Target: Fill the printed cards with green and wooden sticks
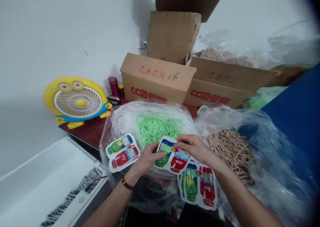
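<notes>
One loose pouch point(123, 153) toward tabletop's point(91, 133) left front corner | green sticks point(156, 130) behind, bagged | centre, near front edge: held pouch point(178, 163), clamped by left hand point(146, 157) at left side, right hand point(196, 147) along top; best kept level, pinched lightly, uncreased | right: overlapping pouches point(208, 188), brown sticks point(230, 150) beyond

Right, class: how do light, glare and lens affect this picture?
Head view: flat, cool light; soft shadow on the wall beside the tall box; pale glints on the clear plastic bag; dark curved corner at upper right; fine print on the held packet blurred.
</notes>
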Action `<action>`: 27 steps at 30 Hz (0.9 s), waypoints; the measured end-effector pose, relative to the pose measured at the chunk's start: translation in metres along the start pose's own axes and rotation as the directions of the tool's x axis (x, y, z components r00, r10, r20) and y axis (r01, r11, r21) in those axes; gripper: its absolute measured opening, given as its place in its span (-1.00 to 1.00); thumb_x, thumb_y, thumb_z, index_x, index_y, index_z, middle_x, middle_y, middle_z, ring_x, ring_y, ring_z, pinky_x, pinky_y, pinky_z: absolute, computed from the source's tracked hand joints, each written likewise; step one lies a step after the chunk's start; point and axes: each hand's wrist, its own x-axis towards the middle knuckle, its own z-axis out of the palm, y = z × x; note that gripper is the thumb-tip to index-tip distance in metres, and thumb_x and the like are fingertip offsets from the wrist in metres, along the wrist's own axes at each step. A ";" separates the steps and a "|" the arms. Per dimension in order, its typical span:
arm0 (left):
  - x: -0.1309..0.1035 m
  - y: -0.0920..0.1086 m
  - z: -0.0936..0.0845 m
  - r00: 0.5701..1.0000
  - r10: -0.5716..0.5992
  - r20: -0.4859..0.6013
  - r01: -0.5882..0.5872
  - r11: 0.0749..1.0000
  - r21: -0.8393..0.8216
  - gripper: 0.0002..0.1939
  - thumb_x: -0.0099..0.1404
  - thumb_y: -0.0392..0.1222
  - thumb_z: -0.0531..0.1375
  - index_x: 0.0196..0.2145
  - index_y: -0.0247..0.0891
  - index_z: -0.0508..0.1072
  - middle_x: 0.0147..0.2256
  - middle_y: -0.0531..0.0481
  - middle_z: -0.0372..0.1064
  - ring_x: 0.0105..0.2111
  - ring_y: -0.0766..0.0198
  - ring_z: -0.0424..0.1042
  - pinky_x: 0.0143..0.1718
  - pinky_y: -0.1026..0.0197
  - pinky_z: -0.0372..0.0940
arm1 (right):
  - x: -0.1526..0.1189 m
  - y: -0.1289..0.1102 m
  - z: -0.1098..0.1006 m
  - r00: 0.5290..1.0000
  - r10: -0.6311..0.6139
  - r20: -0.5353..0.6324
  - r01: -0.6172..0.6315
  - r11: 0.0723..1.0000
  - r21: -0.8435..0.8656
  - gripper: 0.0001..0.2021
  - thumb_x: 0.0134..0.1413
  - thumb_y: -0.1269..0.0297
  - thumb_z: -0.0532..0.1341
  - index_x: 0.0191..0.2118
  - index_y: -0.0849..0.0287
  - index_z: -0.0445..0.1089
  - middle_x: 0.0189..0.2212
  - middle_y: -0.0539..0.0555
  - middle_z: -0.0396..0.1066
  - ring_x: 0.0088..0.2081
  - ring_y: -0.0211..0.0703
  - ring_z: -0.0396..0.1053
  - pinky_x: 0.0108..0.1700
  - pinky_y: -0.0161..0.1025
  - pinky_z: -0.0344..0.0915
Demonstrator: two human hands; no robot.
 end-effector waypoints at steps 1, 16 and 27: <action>0.001 -0.001 0.003 1.000 -0.006 0.000 0.006 1.000 -0.002 -0.64 0.05 -0.23 0.35 -0.15 -0.29 0.50 -0.30 -0.01 0.52 -0.38 0.27 0.44 -0.27 0.25 0.31 | -0.003 0.001 -0.002 1.000 0.005 0.006 -0.005 1.000 0.025 -0.83 0.02 0.19 0.24 -0.39 0.20 0.42 -0.52 -0.07 0.35 -0.49 -0.33 0.24 -0.43 -0.38 0.16; 0.007 -0.011 0.049 0.997 -0.053 -0.047 0.062 0.978 0.200 -0.76 0.10 -0.09 0.31 -0.36 -0.35 0.54 -0.47 0.02 0.49 -0.48 0.28 0.41 -0.40 0.28 0.29 | -0.041 0.031 -0.031 0.998 0.032 -0.047 -0.030 0.998 0.054 -0.84 -0.01 0.21 0.23 -0.42 0.22 0.39 -0.58 -0.10 0.27 -0.55 -0.36 0.15 -0.48 -0.39 0.07; 0.010 -0.009 0.081 0.991 -0.129 0.025 0.120 0.968 0.222 -0.67 0.08 -0.13 0.32 -0.20 -0.31 0.46 -0.31 -0.06 0.53 -0.37 0.21 0.47 -0.31 0.22 0.35 | -0.070 0.047 -0.045 0.995 0.037 -0.096 -0.036 0.999 0.012 -0.83 0.01 0.20 0.22 -0.44 0.20 0.39 -0.60 -0.10 0.25 -0.54 -0.36 0.17 -0.52 -0.41 0.05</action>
